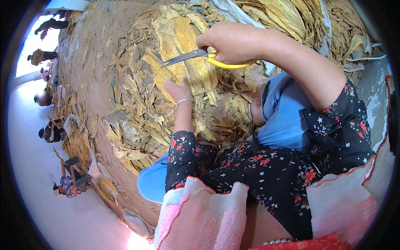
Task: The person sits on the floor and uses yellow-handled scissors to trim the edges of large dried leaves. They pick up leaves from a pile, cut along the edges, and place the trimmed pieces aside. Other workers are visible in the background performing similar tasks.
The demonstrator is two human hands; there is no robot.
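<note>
My right hand (232, 42) grips yellow-handled scissors (189, 57), their dark blades slightly apart and pointing left over large dried yellow leaves, which look like tobacco (182, 32). Just below the blade tips is my left hand (178, 89), a bracelet at its wrist. Its thumb and forefinger stand up against a yellow leaf (157, 70); whether they pinch it is not clear. Broken and crumpled brown-yellow leaves (140, 93) cover the ground around both hands and between my blue-trousered legs (281, 112).
A bundle of long dried leaves (281, 15) lies on white sheeting at the upper right. Bare brown ground (100, 62) stretches to the left. Farther off, several people sit or stand beside more leaf heaps (76, 147) along a pale wall (34, 175).
</note>
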